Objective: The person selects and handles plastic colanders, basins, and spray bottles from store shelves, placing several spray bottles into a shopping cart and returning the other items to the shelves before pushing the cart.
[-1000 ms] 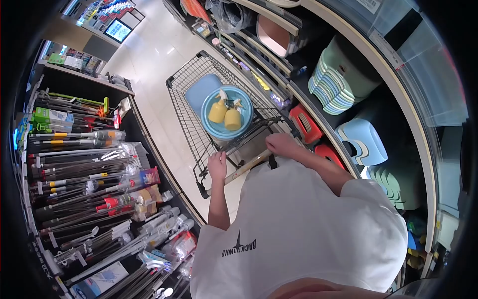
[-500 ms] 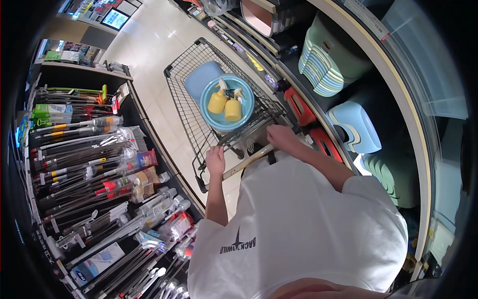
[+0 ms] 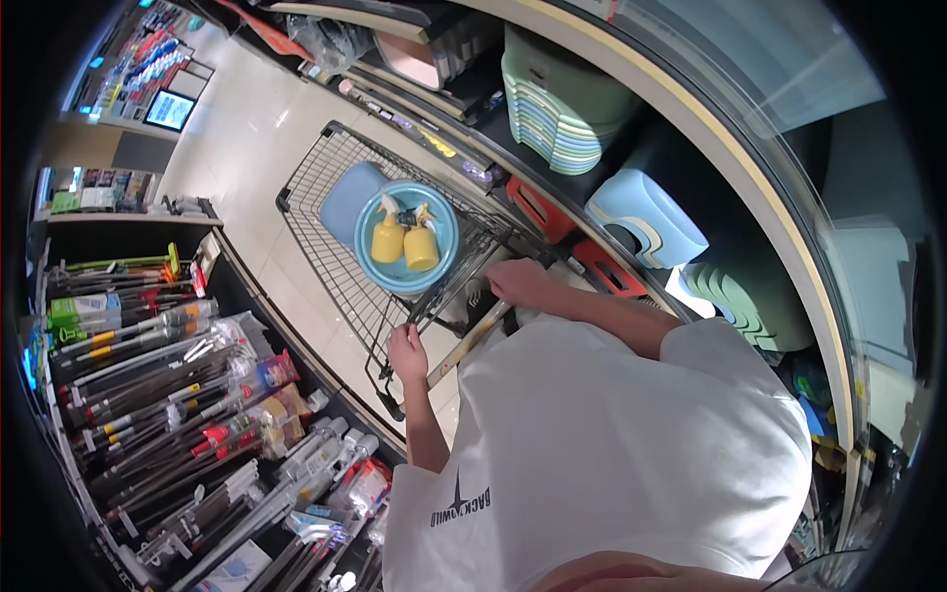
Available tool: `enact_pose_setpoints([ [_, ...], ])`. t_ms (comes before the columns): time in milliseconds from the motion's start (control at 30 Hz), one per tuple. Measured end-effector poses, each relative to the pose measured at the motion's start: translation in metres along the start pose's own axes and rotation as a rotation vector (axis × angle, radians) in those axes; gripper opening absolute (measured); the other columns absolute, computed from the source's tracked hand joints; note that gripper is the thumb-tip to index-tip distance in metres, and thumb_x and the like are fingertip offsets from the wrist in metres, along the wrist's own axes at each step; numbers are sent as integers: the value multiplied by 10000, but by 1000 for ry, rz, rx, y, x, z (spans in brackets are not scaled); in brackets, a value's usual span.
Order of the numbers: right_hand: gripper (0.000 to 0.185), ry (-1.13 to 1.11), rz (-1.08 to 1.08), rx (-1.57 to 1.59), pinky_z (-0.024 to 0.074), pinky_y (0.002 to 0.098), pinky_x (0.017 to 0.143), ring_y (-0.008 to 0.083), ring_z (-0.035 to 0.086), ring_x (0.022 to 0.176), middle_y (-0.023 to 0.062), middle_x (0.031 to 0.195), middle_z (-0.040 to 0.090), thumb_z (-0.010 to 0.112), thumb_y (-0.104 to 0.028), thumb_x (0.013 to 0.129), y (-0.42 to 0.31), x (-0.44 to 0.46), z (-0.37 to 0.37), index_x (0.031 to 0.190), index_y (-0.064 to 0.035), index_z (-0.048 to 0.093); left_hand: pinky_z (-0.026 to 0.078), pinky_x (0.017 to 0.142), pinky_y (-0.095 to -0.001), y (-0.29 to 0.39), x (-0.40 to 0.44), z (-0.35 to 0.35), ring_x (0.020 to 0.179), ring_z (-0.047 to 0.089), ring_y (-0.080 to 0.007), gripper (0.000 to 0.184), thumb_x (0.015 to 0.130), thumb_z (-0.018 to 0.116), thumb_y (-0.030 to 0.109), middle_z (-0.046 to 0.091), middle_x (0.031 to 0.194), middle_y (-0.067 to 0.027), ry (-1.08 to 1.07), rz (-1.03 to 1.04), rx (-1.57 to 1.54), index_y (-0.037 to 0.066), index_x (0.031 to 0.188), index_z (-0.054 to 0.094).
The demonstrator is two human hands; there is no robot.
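A black wire shopping cart [image 3: 308,232] stands in front of me, its bar handle [image 3: 464,347] slanting between my hands. My left hand [image 3: 406,353] is closed on the cart's near left edge, its fingers partly hidden. My right hand [image 3: 518,283] is closed in a fist on the cart near the handle's right end. Inside the cart sits a round blue basin [image 3: 367,259] holding two yellow spray bottles [image 3: 421,250] with white spray heads. A flat blue plastic item [image 3: 347,202] lies beside the basin.
Mops and long-handled cleaning tools [image 3: 163,370] fill the shelf on the left. On the right shelf are stacked green and blue plastic stools [image 3: 567,109], a light-blue plastic piece [image 3: 646,217] and red plastic items [image 3: 541,210]. The tiled aisle floor [image 3: 261,118] runs ahead past a lit screen [image 3: 169,110].
The cart, basin and both hands appear lower and further left in view. The right shelf has shifted left and up. Both hands stay on the cart, and its contents keep their arrangement.
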State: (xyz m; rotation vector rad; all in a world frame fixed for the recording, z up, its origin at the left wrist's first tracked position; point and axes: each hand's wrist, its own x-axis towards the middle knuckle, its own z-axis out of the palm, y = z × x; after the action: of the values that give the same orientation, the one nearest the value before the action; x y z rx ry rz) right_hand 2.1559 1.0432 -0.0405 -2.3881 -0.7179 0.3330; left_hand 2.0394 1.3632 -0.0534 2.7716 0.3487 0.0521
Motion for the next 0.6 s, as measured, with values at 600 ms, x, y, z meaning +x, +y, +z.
enact_pose_setpoints([
  [600,197,69,-43,10,555,514,715,351,697,830,126,865,679,606,-266,922,1,24,-6,906,-69,602,490,875,-476,-6,22,-1,988,605,-346,280,1060,548,311,679,1027,-114,-7,-31,20,73,1084,693],
])
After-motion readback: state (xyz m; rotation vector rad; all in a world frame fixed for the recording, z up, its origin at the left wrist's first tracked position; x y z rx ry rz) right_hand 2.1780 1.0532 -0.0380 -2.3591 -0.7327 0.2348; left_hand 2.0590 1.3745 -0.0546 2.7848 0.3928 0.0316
